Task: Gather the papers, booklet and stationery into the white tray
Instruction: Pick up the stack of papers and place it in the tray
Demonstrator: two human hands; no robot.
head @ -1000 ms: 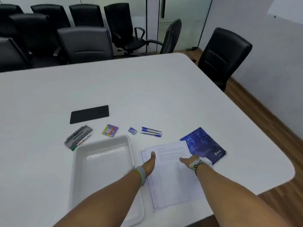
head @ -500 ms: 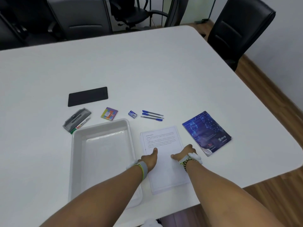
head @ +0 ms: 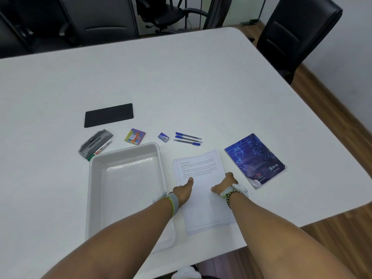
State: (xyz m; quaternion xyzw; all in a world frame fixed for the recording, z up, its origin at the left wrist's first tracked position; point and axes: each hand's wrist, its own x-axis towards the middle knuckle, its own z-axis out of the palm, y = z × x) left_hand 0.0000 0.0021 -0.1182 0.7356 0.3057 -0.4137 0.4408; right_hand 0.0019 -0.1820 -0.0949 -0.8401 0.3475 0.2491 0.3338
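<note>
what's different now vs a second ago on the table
The papers were squared up: a second ago one sheet stuck out to the left from under the top page; now they lie as one neat stack. The left hand and the right hand stay on its two sides, nothing lifted yet. The white tray, pens and booklet stayed put.

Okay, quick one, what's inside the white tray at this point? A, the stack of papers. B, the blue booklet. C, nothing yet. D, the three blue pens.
C: the white tray shows only its bare floor, while the papers lie on the table to its right under both hands, the blue pens lie beyond them, and the booklet lies further right.
</note>
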